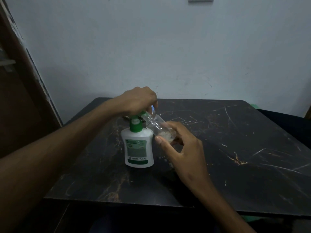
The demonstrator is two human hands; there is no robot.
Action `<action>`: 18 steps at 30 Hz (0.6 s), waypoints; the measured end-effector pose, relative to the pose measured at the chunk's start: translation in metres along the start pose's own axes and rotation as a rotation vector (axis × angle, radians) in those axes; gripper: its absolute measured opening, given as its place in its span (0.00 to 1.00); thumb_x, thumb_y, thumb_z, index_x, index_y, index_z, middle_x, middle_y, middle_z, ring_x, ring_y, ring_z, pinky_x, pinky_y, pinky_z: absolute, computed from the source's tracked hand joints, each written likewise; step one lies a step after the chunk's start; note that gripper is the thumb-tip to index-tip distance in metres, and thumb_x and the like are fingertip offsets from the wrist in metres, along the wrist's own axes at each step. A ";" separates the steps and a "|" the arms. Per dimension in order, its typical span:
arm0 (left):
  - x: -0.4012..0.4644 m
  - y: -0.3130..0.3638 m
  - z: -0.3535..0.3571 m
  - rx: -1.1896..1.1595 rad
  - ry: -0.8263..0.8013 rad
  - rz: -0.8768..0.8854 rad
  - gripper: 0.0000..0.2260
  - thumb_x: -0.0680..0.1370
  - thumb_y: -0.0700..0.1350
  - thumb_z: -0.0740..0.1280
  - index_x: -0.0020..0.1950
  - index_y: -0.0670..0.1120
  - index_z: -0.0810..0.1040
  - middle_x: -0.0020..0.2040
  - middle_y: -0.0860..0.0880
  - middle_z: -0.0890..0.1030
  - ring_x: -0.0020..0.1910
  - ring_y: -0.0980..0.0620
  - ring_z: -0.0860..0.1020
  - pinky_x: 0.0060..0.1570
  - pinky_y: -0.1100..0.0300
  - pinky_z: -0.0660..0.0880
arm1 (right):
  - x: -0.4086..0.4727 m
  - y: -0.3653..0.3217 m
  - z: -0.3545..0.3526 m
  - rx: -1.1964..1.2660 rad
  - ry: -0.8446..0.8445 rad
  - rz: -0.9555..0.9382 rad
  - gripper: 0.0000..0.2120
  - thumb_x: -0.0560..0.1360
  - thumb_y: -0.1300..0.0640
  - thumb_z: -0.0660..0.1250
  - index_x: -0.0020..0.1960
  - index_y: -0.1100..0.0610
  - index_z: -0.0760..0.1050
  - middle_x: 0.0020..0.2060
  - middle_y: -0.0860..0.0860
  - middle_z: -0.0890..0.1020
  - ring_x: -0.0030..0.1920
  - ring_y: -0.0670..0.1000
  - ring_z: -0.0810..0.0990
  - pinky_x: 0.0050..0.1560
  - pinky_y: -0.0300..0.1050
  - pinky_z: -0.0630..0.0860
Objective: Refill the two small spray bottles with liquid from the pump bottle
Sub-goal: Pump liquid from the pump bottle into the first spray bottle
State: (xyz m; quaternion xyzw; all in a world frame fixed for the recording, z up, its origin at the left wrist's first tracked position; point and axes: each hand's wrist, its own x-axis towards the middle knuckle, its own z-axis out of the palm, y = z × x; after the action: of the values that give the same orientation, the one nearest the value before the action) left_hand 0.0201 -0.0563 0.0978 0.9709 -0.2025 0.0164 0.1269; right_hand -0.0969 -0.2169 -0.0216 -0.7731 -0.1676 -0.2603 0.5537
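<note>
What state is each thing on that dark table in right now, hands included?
Pump bottle: upright on the table, pump head under the left hand.
Small clear bottle: tilted, uncapped, mouth at the pump spout, foamy liquid at its base.
Left hand: on the pump.
Right hand: holding the small clear bottle.

Pump head [140, 115] mostly under left hand [138, 100]

A glossy black marble-look tabletop [218, 148], veined and scratched, is seen. The white pump bottle [139, 148] is made of smooth opaque plastic with a green plastic pump and paper-like label; the small clear plastic bottle [155, 125] looks transparent and shiny. A matt painted wall [168, 47] is shown.
</note>
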 end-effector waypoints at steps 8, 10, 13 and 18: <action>0.003 -0.005 0.009 -0.055 -0.028 0.006 0.12 0.85 0.39 0.63 0.61 0.44 0.85 0.58 0.44 0.85 0.60 0.43 0.83 0.65 0.44 0.78 | -0.003 0.006 0.002 -0.028 -0.043 -0.021 0.19 0.78 0.53 0.73 0.68 0.48 0.75 0.54 0.38 0.83 0.55 0.41 0.82 0.53 0.36 0.78; 0.003 -0.004 0.003 -0.013 -0.020 0.040 0.12 0.84 0.39 0.63 0.61 0.45 0.85 0.55 0.47 0.85 0.58 0.45 0.83 0.63 0.44 0.79 | -0.005 0.006 0.003 -0.006 -0.040 -0.030 0.20 0.78 0.55 0.73 0.69 0.49 0.74 0.55 0.38 0.83 0.56 0.40 0.82 0.54 0.37 0.79; 0.000 -0.002 0.001 0.005 -0.027 0.134 0.13 0.84 0.37 0.60 0.61 0.40 0.84 0.47 0.55 0.81 0.56 0.43 0.84 0.60 0.46 0.78 | -0.006 0.010 0.004 0.000 -0.021 -0.040 0.21 0.78 0.56 0.74 0.68 0.50 0.72 0.55 0.37 0.83 0.57 0.39 0.82 0.54 0.33 0.77; -0.005 -0.004 0.006 -0.059 -0.022 0.157 0.14 0.84 0.36 0.59 0.58 0.39 0.85 0.45 0.57 0.80 0.52 0.44 0.85 0.59 0.44 0.79 | -0.009 0.019 0.005 -0.052 0.001 -0.028 0.19 0.78 0.50 0.73 0.65 0.46 0.70 0.57 0.39 0.82 0.58 0.40 0.81 0.56 0.40 0.79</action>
State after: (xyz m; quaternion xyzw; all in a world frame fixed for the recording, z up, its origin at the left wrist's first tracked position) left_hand 0.0171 -0.0527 0.0911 0.9480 -0.2797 0.0095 0.1513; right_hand -0.0925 -0.2186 -0.0427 -0.7846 -0.1715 -0.2726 0.5298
